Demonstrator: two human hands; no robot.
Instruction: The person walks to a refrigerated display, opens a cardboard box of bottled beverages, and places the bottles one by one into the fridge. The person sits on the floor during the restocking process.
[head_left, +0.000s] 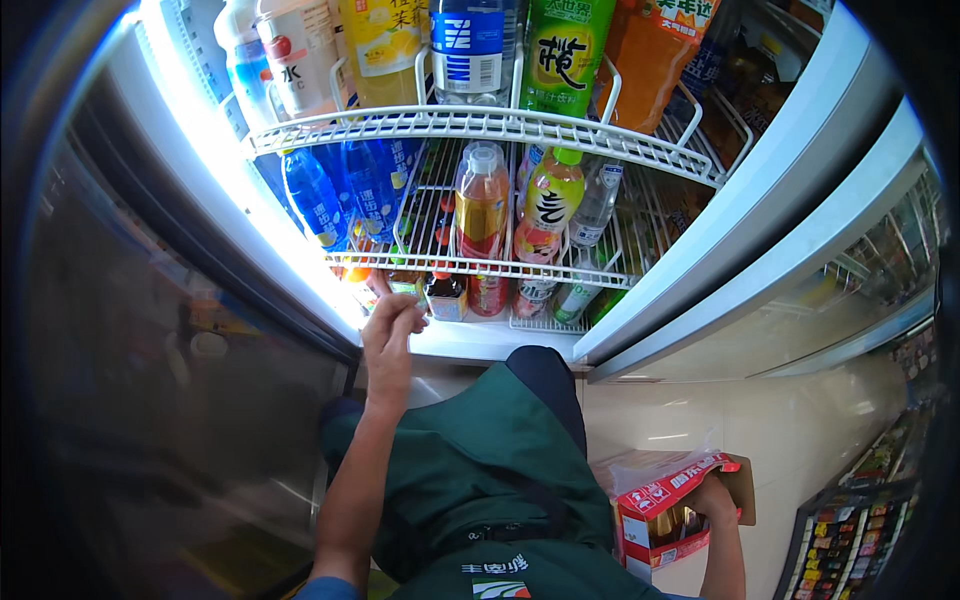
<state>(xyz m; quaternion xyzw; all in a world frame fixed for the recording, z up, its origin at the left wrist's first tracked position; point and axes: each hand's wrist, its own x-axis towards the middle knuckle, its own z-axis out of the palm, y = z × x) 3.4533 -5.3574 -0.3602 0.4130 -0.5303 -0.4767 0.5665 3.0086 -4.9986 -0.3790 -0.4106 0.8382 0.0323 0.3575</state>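
Note:
My left hand (390, 322) is raised before the lowest level of an open drinks refrigerator. Nothing shows in its grasp; the index finger points up and the other fingers curl loosely. Close by stand a small dark bottle with a red cap (446, 298) and an orange-coloured bottle (356, 274). Down on the right, my right hand (712, 499) reaches into an opened red cardboard carton (667, 491). Bottles with amber-coloured contents (667, 526) show through the carton's opening. The carton hides my right fingers, so their grip cannot be seen.
A white wire shelf (480, 124) spans the refrigerator above a second wire shelf (480, 264). Blue bottles (311, 199) and an amber-and-red bottle (482, 199) occupy the middle level. The glass door (195, 390) stands open on the left. A product rack (847, 540) is at lower right.

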